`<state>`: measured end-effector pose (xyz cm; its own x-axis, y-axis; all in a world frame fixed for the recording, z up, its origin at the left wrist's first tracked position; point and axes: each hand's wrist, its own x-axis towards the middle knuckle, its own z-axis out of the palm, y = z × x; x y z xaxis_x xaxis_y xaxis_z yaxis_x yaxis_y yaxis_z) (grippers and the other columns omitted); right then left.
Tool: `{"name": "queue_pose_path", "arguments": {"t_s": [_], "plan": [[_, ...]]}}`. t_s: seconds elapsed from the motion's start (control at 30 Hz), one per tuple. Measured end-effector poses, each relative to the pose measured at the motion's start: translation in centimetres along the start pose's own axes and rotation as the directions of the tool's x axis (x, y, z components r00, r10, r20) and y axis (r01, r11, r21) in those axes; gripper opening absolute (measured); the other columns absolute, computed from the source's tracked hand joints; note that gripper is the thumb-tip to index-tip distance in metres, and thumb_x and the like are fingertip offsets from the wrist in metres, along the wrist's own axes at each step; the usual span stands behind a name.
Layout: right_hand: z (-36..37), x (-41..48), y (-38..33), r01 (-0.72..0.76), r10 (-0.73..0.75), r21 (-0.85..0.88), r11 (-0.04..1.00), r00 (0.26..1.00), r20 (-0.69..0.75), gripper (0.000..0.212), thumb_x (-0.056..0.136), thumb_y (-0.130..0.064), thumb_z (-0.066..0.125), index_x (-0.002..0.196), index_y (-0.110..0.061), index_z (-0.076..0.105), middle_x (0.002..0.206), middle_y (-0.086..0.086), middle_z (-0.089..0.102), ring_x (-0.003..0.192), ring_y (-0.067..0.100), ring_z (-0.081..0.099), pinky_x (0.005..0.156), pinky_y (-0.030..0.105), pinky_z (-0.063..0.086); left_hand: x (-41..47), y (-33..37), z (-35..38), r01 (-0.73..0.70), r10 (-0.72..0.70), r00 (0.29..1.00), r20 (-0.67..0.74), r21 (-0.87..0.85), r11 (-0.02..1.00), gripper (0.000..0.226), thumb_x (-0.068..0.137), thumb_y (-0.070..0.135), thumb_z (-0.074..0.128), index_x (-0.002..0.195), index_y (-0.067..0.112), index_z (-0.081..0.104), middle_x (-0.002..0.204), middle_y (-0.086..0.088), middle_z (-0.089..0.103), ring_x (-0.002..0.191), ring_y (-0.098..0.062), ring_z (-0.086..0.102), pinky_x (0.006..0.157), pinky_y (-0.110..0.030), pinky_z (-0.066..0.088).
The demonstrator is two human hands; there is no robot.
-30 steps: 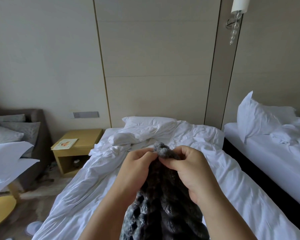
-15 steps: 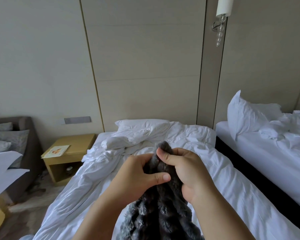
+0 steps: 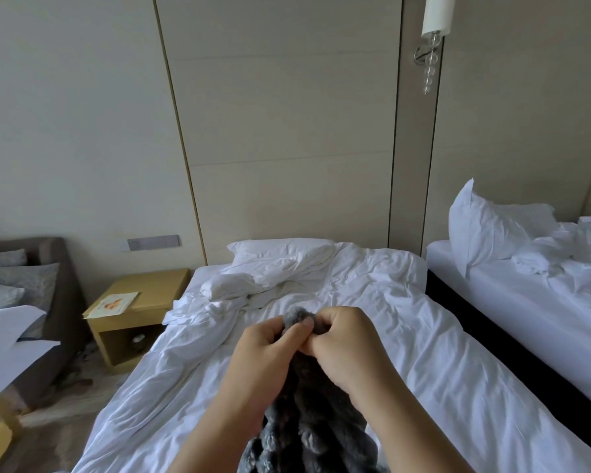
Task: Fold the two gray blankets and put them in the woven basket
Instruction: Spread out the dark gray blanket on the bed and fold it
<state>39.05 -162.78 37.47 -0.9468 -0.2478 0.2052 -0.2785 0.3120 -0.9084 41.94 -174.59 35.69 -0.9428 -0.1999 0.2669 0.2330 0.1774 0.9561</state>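
As the left hand (image 3: 267,349) and right hand (image 3: 350,343) pinch the bunched top of the blanket (image 3: 304,421) between curled fingers, its hanging weight could slip free and crumple onto the bed (image 3: 440,370).

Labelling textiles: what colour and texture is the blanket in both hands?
Dark gray blanket, plush with bumpy ribs; only the head view shows it.

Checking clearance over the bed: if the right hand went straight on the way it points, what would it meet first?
The left hand, whose fingers touch the right hand over the gray blanket both pinch. Beyond, likely the rumpled duvet; depth is unclear.
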Motion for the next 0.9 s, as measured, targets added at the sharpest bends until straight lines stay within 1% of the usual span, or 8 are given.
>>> {"name": "queue_pose_path", "arguments": {"t_s": [0.1,0.27,0.37,0.43,0.53,0.6,0.73,0.9], "plan": [[0.3,0.2,0.6,0.005,-0.006,0.030,1.000,1.000,0.027,0.026,0.076,-0.034,0.075,0.061,-0.017,0.064,0.053,-0.010,0.061,0.055,0.005,0.057,0.056,0.022,0.047,-0.3,-0.1,0.1,0.005,-0.005,0.999,-0.044,0.000,1.000,0.029,0.087,0.041,0.061,0.072,0.018,0.073,0.068,-0.001,0.069,0.067,-0.015,0.063,0.066,-0.032,0.045],[-1.5,1.4,1.5,0.025,-0.121,0.265,0.964,0.928,0.354,0.015,0.067,-0.030,0.081,0.065,-0.028,0.066,0.063,-0.011,0.065,0.062,0.003,0.062,0.058,0.013,0.046,-0.2,-0.3,-1.3,-0.069,0.071,0.997,-0.016,0.072,0.995,0.024,0.091,0.037,0.056,0.081,0.022,0.071,0.076,-0.010,0.072,0.075,-0.027,0.069,0.071,-0.044,0.054],[-2.9,2.4,1.6,-0.038,-0.132,0.255,0.966,0.777,0.615,0.016,0.070,-0.018,0.079,0.080,-0.024,0.068,0.078,-0.005,0.067,0.075,0.011,0.065,0.070,0.020,0.050,0.2,0.0,-2.7,-0.048,0.051,0.996,-0.074,0.040,0.998,0.024,0.097,0.025,0.050,0.082,0.024,0.069,0.078,-0.008,0.073,0.076,-0.022,0.069,0.074,-0.043,0.055],[-3.3,3.2,1.7,-0.058,-0.087,0.184,0.981,0.717,0.691,0.024,0.073,-0.012,0.076,0.094,-0.019,0.066,0.087,0.001,0.069,0.083,0.017,0.068,0.078,0.031,0.055,0.9,0.9,-3.8,-0.045,0.047,0.996,-0.071,0.021,0.999,0.026,0.098,0.022,0.046,0.084,0.020,0.068,0.078,-0.004,0.072,0.080,-0.021,0.068,0.079,-0.044,0.055],[-2.9,4.6,1.0,-0.121,-0.136,0.275,0.954,0.642,0.755,0.057,0.078,-0.006,0.070,0.131,-0.014,0.049,0.118,0.022,0.064,0.110,0.041,0.061,0.101,0.053,0.045,2.1,3.0,-5.3,-0.056,0.056,0.998,0.033,-0.026,0.998,0.026,0.096,0.027,0.044,0.094,0.009,0.063,0.083,-0.008,0.069,0.084,-0.025,0.067,0.084,-0.047,0.054],[-2.2,5.3,-0.1,-0.156,-0.204,0.315,0.936,0.490,0.848,0.069,0.075,-0.011,0.075,0.137,-0.009,0.044,0.127,0.022,0.058,0.119,0.042,0.054,0.104,0.049,0.041,2.6,4.4,-5.8,-0.076,0.087,0.982,0.167,-0.073,0.994,0.028,0.090,0.032,0.046,0.092,0.009,0.061,0.079,-0.005,0.067,0.080,-0.023,0.064,0.078,-0.040,0.053],[-0.9,6.2,-2.2,-0.116,-0.189,0.225,0.967,0.263,0.946,0.061,0.064,-0.033,0.084,0.114,-0.008,0.060,0.107,0.003,0.067,0.101,0.019,0.064,0.092,0.031,0.050,3.3,6.6,-6.1,-0.156,0.175,0.951,0.255,-0.093,0.983,0.025,0.091,0.036,0.051,0.081,0.018,0.065,0.072,0.000,0.065,0.070,-0.015,0.062,0.067,-0.025,0.054],[-1.4,8.0,-1.9,-0.244,-0.046,0.151,0.958,0.387,0.921,0.045,0.076,-0.008,0.068,0.120,-0.010,0.059,0.113,0.005,0.068,0.104,0.020,0.065,0.092,0.031,0.051,4.6,9.5,-9.0,-0.130,0.117,0.991,-0.064,-0.288,0.949,0.031,0.087,0.036,0.048,0.075,0.018,0.069,0.067,-0.004,0.068,0.063,-0.016,0.067,0.056,-0.027,0.056]]}}
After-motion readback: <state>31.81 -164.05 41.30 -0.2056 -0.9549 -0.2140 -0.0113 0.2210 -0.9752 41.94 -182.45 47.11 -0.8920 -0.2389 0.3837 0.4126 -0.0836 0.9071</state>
